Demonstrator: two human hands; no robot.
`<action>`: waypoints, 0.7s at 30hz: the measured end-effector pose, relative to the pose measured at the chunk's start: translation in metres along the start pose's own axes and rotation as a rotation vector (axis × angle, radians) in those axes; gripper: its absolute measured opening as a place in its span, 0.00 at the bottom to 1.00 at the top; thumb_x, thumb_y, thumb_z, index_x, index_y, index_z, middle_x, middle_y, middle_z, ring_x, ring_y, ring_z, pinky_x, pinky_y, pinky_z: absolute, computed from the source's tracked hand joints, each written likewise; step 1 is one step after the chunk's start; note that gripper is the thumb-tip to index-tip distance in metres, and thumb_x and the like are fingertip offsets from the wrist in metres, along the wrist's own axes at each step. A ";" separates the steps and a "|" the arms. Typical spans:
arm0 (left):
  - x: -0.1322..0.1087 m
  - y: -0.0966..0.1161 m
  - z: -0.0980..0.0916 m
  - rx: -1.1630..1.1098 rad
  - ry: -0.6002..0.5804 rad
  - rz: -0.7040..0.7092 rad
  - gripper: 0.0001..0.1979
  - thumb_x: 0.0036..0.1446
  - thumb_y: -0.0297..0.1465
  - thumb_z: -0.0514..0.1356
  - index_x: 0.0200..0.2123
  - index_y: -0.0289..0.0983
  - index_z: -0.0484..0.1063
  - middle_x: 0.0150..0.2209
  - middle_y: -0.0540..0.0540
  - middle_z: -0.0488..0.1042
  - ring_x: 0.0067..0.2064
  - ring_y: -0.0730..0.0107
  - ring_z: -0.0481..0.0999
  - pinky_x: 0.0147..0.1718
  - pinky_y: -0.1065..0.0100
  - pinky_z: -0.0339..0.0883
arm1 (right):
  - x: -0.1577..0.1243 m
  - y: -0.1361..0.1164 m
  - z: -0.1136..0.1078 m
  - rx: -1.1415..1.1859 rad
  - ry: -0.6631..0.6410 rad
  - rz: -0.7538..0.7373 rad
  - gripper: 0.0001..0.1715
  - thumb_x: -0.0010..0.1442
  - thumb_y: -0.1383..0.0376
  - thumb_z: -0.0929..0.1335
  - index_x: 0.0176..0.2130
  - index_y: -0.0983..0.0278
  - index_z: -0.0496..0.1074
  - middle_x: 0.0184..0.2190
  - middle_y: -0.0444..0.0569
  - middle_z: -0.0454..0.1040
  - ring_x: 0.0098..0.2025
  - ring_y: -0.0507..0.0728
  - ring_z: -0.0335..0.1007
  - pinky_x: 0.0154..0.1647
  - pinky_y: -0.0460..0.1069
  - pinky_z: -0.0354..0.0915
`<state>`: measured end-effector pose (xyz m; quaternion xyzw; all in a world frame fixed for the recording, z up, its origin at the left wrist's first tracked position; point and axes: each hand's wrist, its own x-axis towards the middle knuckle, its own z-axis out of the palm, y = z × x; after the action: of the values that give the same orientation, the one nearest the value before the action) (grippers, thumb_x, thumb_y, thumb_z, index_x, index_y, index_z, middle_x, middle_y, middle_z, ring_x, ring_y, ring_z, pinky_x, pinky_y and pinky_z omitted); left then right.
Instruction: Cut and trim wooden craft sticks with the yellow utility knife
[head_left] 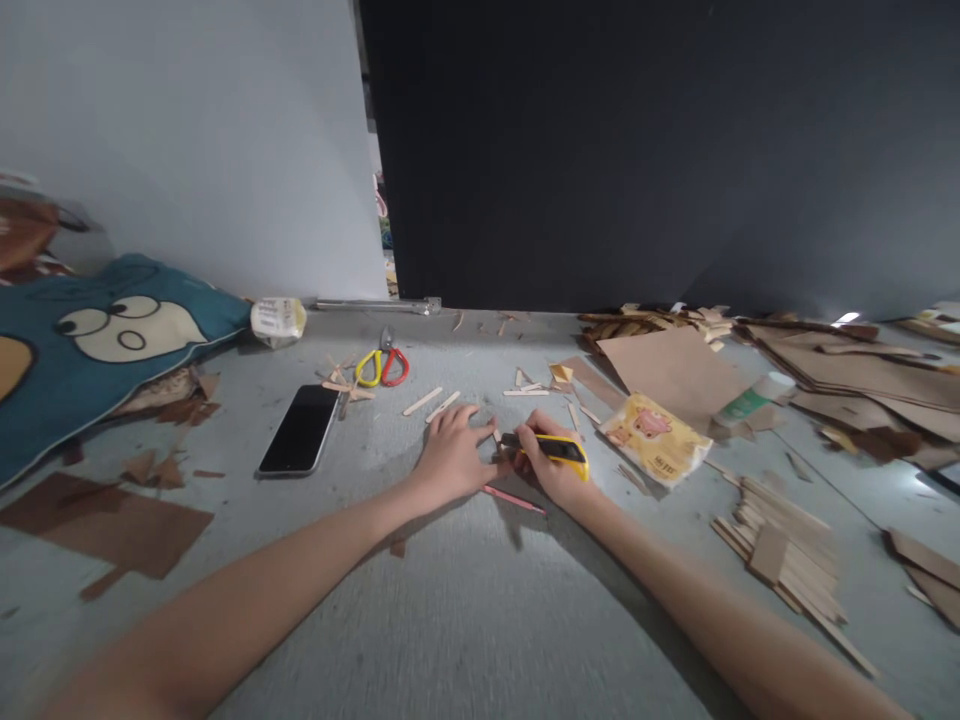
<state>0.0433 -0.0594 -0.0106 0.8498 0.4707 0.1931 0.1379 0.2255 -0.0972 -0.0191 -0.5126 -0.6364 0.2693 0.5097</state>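
Observation:
My right hand (553,470) is wrapped round a yellow and black utility knife (564,450), its tip pointing left. Close to that tip, my left hand (454,455) rests low on the grey surface, with thumb and index finger at a short wooden craft stick (496,436). Its other fingers reach forward, and part of the stick is hidden. Below both hands lies a pink pen-like stick (514,499). Two loose craft sticks (423,401) are just beyond my left hand, and cut stick pieces (526,390) lie beyond my right.
Red and yellow scissors (382,366) and a phone (300,430) lie to the left, near a blue cartoon cushion (127,340). A yellow packet (655,440), glue stick (756,397), cardboard (671,365) and a pile of wooden sticks (787,550) are at right.

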 end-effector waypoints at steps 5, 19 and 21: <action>0.000 -0.003 0.003 -0.064 0.056 0.003 0.32 0.57 0.45 0.70 0.63 0.42 0.76 0.64 0.38 0.73 0.69 0.43 0.65 0.69 0.43 0.55 | 0.002 0.000 -0.002 0.138 0.024 0.090 0.24 0.69 0.44 0.67 0.31 0.58 0.68 0.18 0.43 0.76 0.19 0.55 0.73 0.22 0.48 0.68; 0.001 -0.003 -0.004 -0.857 -0.039 0.022 0.22 0.66 0.37 0.62 0.61 0.38 0.69 0.42 0.44 0.85 0.46 0.61 0.83 0.52 0.58 0.74 | -0.010 -0.010 -0.004 -0.109 0.119 -0.484 0.14 0.76 0.63 0.64 0.52 0.58 0.78 0.40 0.51 0.83 0.34 0.55 0.81 0.40 0.52 0.78; 0.000 -0.003 -0.003 -0.922 -0.087 0.024 0.24 0.65 0.37 0.62 0.62 0.38 0.66 0.40 0.45 0.84 0.40 0.63 0.83 0.45 0.62 0.75 | -0.011 -0.011 -0.005 -0.129 0.093 -0.521 0.12 0.75 0.65 0.66 0.53 0.58 0.77 0.42 0.52 0.83 0.37 0.56 0.82 0.41 0.51 0.78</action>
<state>0.0395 -0.0575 -0.0092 0.7125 0.3194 0.3479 0.5190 0.2249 -0.1121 -0.0118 -0.3748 -0.7386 0.0643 0.5567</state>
